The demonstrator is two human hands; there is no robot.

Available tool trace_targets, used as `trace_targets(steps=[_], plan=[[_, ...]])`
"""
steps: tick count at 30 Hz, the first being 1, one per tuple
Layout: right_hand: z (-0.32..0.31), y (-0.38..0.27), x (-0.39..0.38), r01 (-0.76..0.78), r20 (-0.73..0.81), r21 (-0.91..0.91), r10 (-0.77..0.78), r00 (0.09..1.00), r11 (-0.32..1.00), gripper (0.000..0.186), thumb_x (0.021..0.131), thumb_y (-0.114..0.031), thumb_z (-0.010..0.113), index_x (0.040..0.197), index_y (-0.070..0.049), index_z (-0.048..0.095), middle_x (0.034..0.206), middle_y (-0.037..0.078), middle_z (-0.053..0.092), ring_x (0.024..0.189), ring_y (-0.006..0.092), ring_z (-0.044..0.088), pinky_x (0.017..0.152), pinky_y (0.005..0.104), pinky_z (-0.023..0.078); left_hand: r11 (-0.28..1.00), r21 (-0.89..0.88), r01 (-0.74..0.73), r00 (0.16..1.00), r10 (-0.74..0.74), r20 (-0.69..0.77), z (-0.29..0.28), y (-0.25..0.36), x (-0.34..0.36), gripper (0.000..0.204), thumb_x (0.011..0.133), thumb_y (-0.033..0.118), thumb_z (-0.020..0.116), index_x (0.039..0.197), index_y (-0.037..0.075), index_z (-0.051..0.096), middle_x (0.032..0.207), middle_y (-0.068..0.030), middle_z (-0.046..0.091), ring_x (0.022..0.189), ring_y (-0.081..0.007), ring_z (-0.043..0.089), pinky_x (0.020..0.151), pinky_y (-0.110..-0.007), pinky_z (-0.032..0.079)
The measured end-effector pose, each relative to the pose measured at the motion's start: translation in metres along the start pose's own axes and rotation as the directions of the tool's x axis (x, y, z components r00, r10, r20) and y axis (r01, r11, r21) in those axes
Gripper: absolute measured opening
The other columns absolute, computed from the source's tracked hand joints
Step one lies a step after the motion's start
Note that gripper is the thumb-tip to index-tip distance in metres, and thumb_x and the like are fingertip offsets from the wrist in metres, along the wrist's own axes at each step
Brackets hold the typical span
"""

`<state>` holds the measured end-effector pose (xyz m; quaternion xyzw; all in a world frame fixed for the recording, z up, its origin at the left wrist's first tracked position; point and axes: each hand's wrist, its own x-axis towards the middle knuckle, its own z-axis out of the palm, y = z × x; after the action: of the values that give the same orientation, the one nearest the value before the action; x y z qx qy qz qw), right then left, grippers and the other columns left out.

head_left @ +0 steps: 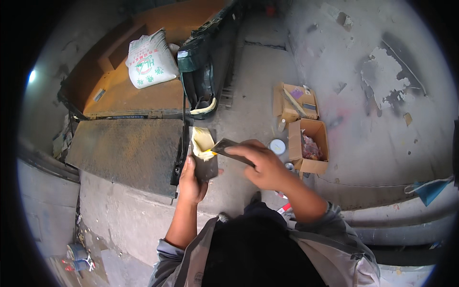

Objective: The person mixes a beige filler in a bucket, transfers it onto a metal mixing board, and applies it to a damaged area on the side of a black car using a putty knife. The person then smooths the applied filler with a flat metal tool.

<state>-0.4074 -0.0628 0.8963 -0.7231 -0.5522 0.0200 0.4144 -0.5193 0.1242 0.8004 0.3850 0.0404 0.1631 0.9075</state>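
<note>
Now the left hand [192,181] grips a dark putty board [206,165] carrying yellow filler [202,142], above the concrete floor [248,95]. Meanwhile the right hand [262,165] pinches a scraper blade [228,147] touching that filler, near two open cardboard boxes [308,143].

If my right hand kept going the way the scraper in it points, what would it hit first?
Probably the yellowish putty heaped on the dark board in your left hand. The right hand aims its scraper leftward, and the blade tip already looks to touch the putty, though depth is unclear.
</note>
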Motion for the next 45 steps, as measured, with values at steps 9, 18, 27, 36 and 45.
trace_targets(steps=[9, 18, 27, 36, 45], plan=[[-0.023, 0.018, 0.020, 0.250, 0.033, 0.167, -0.259, 0.965, 0.954, 0.061, 0.065, 0.009, 0.050, 0.124, -0.004, 0.060, 0.122, 0.010, 0.065, 0.116, 0.0307, 0.058, 0.099, 0.0390, 0.047, 0.839, -0.327, 0.435, 0.846, -0.256, 0.469, 0.000, 0.007, -0.014, 0.076, 0.091, 0.056, 0.055, 0.147, 0.010, 0.032, 0.135, -0.0190, 0.050, 0.111, -0.0525, 0.056, 0.064, -0.057, 0.058], [-0.004, 0.058, -0.046, -0.192, 0.083, 0.948, 0.383, 0.920, 0.254, 0.059, 0.079, 0.003, 0.060, 0.136, -0.009, 0.048, 0.129, 0.010, 0.057, 0.113, 0.0186, 0.058, 0.094, 0.0323, 0.046, 0.995, -0.093, -0.046, 0.988, 0.059, 0.143, 0.033, 0.023, 0.003, 0.066, 0.101, 0.048, 0.041, 0.151, 0.008, 0.025, 0.145, -0.0147, 0.042, 0.132, -0.0340, 0.045, 0.099, -0.054, 0.047], [0.032, 0.041, -0.013, -0.254, 0.223, 0.967, 0.449, 0.865, 0.009, 0.058, 0.080, 0.005, 0.059, 0.136, -0.005, 0.048, 0.128, 0.008, 0.057, 0.114, 0.0171, 0.057, 0.097, 0.0307, 0.046, 0.748, 0.528, -0.401, 0.916, 0.337, 0.218, 0.020, -0.020, 0.011, 0.069, 0.102, 0.046, 0.042, 0.145, -0.007, 0.033, 0.138, -0.0158, 0.050, 0.127, -0.0248, 0.047, 0.109, -0.036, 0.034], [-0.029, 0.041, 0.001, 0.096, -0.166, 0.876, 0.110, 0.980, 0.473, 0.046, 0.084, 0.002, 0.061, 0.129, 0.000, 0.051, 0.128, 0.014, 0.058, 0.118, 0.0215, 0.057, 0.103, 0.0365, 0.043, 0.936, -0.016, 0.352, 0.921, -0.343, 0.186, 0.008, 0.017, 0.006, 0.069, 0.093, 0.053, 0.053, 0.143, 0.008, 0.037, 0.127, -0.0205, 0.055, 0.103, -0.0429, 0.062, 0.068, -0.054, 0.057], [-0.016, 0.023, 0.013, 0.117, 0.070, 0.562, -0.189, 0.980, 0.818, 0.050, 0.067, 0.008, 0.053, 0.114, -0.004, 0.062, 0.125, 0.014, 0.061, 0.119, 0.0289, 0.057, 0.103, 0.0396, 0.042, 0.887, -0.241, 0.394, 0.853, -0.256, 0.456, -0.009, 0.007, -0.007, 0.071, 0.092, 0.058, 0.050, 0.143, 0.010, 0.038, 0.127, -0.0199, 0.056, 0.097, -0.0463, 0.064, 0.062, -0.056, 0.055]])
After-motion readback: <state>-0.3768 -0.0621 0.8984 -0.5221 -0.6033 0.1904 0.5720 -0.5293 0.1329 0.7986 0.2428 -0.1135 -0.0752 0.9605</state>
